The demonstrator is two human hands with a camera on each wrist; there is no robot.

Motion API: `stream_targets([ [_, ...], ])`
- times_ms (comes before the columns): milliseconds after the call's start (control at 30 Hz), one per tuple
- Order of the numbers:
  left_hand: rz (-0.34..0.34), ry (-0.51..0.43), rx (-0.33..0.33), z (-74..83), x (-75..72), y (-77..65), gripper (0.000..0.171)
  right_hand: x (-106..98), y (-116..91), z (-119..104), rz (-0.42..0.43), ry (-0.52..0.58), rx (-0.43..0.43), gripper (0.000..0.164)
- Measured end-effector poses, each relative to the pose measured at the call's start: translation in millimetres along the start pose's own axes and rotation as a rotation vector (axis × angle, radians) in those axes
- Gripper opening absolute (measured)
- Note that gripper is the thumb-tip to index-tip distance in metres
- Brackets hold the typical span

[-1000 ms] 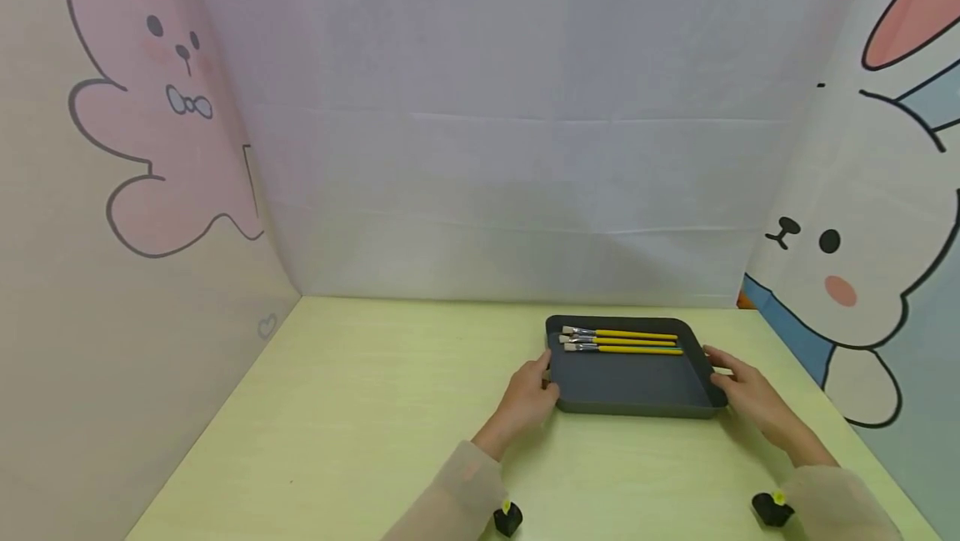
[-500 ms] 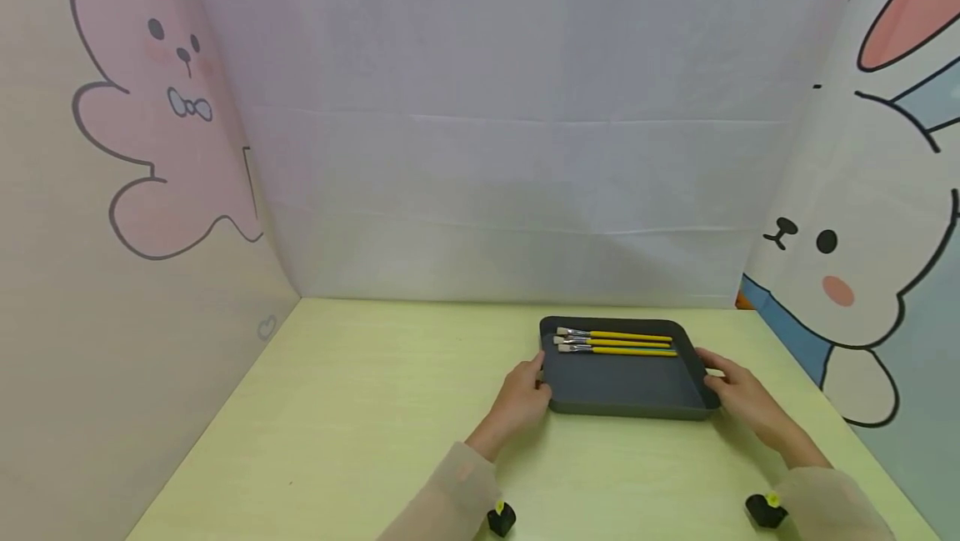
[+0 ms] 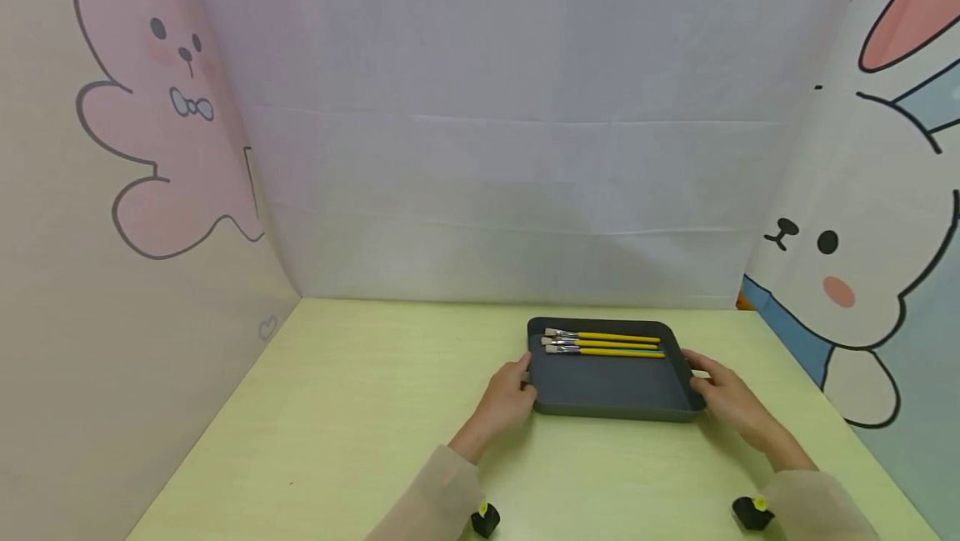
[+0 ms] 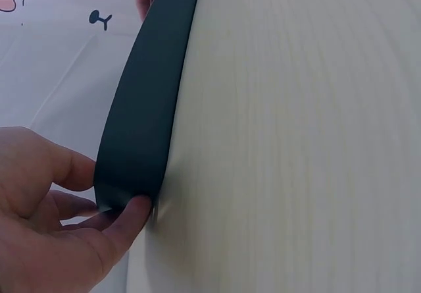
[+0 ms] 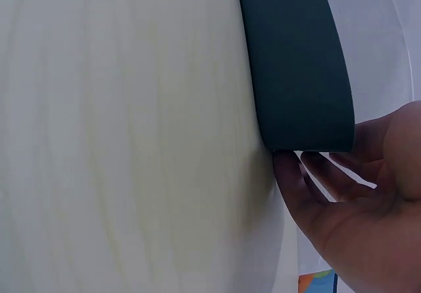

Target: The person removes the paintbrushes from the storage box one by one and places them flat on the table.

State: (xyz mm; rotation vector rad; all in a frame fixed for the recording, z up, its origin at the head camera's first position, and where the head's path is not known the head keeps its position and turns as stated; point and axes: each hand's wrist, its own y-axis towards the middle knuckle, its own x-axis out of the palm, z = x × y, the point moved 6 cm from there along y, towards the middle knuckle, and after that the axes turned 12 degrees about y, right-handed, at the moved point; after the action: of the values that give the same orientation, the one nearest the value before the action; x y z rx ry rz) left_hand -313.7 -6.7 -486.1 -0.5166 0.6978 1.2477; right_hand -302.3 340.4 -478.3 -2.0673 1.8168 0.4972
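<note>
Both hands (image 3: 501, 401) (image 3: 725, 395) in a grip on a grey tray (image 3: 611, 387) — yellow paintbrushes (image 3: 618, 345) inside

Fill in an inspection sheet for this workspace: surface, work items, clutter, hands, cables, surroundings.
Surface: pale wood-grain table.
Work items: dark shallow tray holding at least three yellow-handled brushes, bristles toward the left.
Clutter: nothing seen.
Hands: left hand grips the tray's left end; right hand grips its right end.
Cables: nothing seen.
Surroundings: white back sheet; pink cartoon animal on the left, white cartoon rabbit on the right.
</note>
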Motion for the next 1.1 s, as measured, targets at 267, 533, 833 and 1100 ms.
stream_targets([
  [267, 0.003, -0.008, -0.016, -9.7, -7.1, -2.5, 0.064, 10, 0, -9, -0.007, -0.009, -0.004, 0.056],
  [533, 0.005, -0.006, -0.003, -19.3, -17.2, -8.1, 0.064, 23, -1, -16, -0.016, -0.001, 0.008, 0.056],
  [833, 0.002, -0.002, 0.011, -25.1, -31.1, -18.2, 0.064, 38, -4, -23, -0.024, 0.026, 0.018, 0.057],
  [1100, 0.002, 0.009, 0.009, -33.1, -42.0, -25.8, 0.065, 50, -2, -29, -0.026, 0.028, 0.021, 0.057],
])
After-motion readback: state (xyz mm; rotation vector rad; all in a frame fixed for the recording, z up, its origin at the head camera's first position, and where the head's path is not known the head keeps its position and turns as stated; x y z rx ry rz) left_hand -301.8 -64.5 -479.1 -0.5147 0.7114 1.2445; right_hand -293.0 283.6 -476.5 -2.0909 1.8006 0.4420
